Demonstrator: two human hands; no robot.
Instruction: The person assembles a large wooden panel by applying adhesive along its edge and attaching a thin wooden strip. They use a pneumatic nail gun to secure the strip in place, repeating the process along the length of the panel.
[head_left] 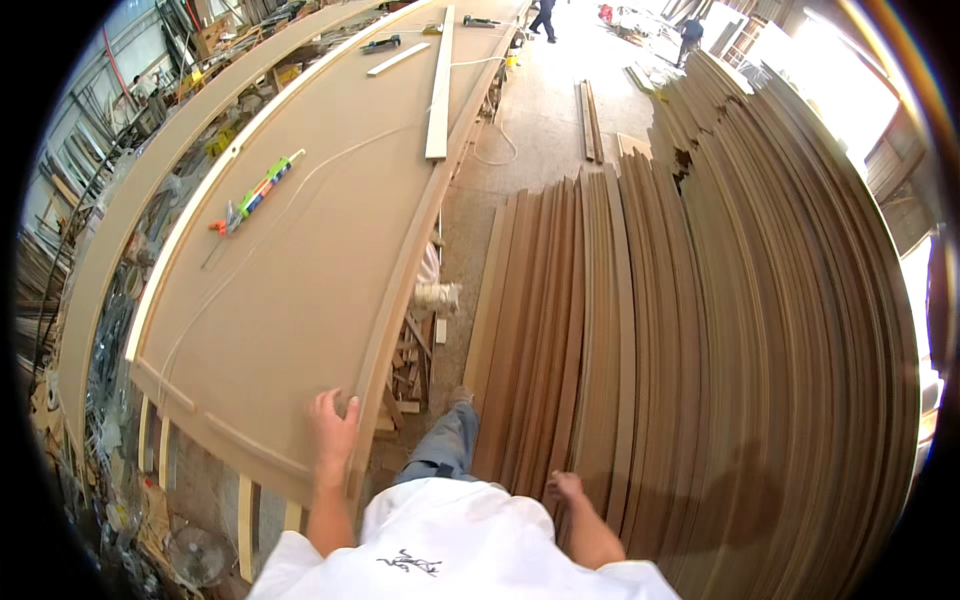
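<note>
One caulking gun [262, 192] lies to our left on the broad brown panel [300, 305]. Rightward, we hold our left hand [335, 425] at the panel's near right corner, released, fingers loosely spread, forearm rising; whether it touches the surface we cannot tell. Farther right, our right hand [566, 487] is curled beside the stacked brown boards [660, 350], its forearm slanting inward; we cannot tell whether it grasps anything.
</note>
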